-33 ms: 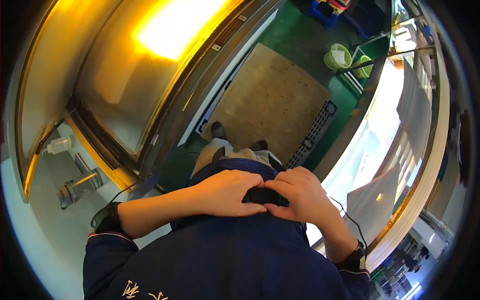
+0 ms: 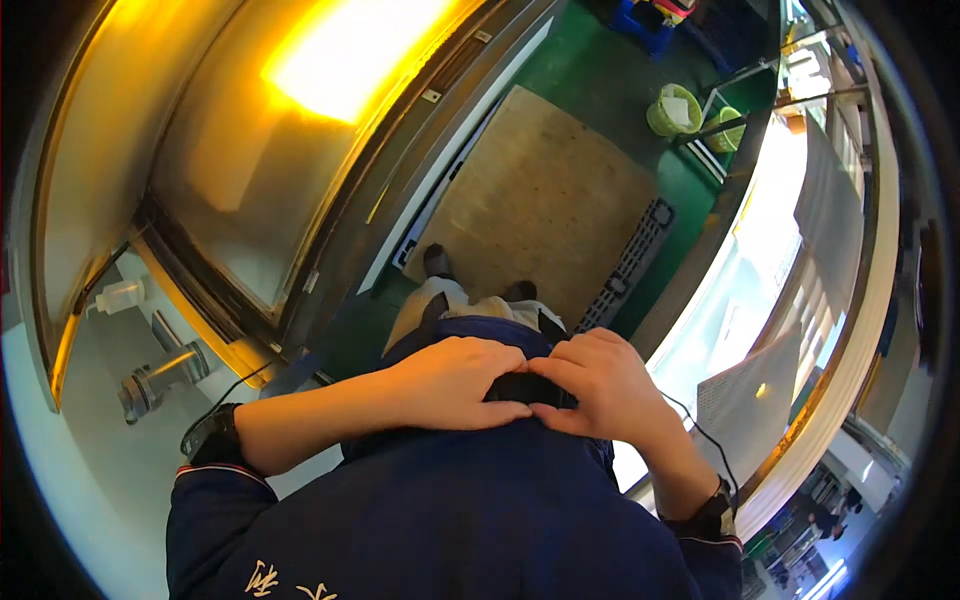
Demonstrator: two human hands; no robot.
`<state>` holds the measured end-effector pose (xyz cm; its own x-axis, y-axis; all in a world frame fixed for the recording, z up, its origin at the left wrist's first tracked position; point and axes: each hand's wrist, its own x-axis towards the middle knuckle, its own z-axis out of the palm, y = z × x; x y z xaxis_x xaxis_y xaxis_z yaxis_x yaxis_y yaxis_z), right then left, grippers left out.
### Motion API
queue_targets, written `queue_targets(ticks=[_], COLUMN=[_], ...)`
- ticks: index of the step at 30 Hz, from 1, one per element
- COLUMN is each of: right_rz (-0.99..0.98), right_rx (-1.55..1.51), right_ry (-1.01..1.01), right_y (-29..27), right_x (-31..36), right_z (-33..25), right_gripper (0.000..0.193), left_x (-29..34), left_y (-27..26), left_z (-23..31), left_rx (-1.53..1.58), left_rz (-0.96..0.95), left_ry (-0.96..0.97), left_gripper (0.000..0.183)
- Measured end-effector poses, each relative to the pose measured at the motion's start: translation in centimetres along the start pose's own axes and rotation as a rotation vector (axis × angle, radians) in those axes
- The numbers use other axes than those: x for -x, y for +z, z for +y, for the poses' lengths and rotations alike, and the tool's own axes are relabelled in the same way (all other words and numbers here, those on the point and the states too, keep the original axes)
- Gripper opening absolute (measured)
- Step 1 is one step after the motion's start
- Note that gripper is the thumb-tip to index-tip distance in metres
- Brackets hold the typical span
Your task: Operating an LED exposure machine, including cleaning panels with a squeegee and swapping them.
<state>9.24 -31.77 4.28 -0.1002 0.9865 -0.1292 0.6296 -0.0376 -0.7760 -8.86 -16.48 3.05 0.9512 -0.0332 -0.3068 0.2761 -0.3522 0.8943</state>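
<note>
Lying on the green floor (image 2: pixel 590 60) was one big brown board (image 2: pixel 545 195). Past it stood two green baskets (image 2: pixel 664 126) (one had something white (image 2: pixel 677 106) in it). Two dark shoes (image 2: pixel 437 261) were at the board's near end. Two hands, the left hand (image 2: pixel 455 385) and the right hand (image 2: pixel 598 385), both gripped one small black thing (image 2: pixel 514 388) at the waist. Getting hold of it looked done; letting go was not. The hands hid much of it, so its shape was hard to tell.

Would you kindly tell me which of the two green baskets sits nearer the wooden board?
The left-hand basket in the picture, with something white inside, is nearer the board; the other basket stands farther right, crossed by a dark bar.
</note>
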Motion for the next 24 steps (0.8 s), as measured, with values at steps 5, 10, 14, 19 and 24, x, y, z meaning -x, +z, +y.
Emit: queue_targets(ticks=[5, 10, 14, 19, 24], right_rz=[-0.01, 0.026, 0.034, 0.121, 0.088], right_rx=[-0.013, -0.098, -0.141, -0.173, -0.134], right_ry=[-0.035, -0.005, 0.028, 0.129, 0.184], right_y=[0.9, 2.5, 3.7, 5.1, 4.9], right_x=[-1.1, -1.0, -0.5, 0.5, 1.0], right_z=[-0.1, -0.6, -1.0, -1.9, -2.8], right_gripper=[0.033, 0.033, 0.033, 0.031, 0.029], left_x=[1.1, 1.9, 2.5, 3.1, 3.5], left_y=[-1.7, -2.5, -2.7, -2.1, -1.6], left_z=[-1.0, -1.5, -1.9, -1.9, -1.9], left_rx=[-0.016, -0.033, -0.015, -0.028, -0.037], left_rz=[-0.109, -0.211, -0.269, -0.264, -0.238], left_ry=[0.025, 0.011, 0.025, 0.007, 0.024], left_gripper=[0.035, 0.032, 0.03, 0.029, 0.029])
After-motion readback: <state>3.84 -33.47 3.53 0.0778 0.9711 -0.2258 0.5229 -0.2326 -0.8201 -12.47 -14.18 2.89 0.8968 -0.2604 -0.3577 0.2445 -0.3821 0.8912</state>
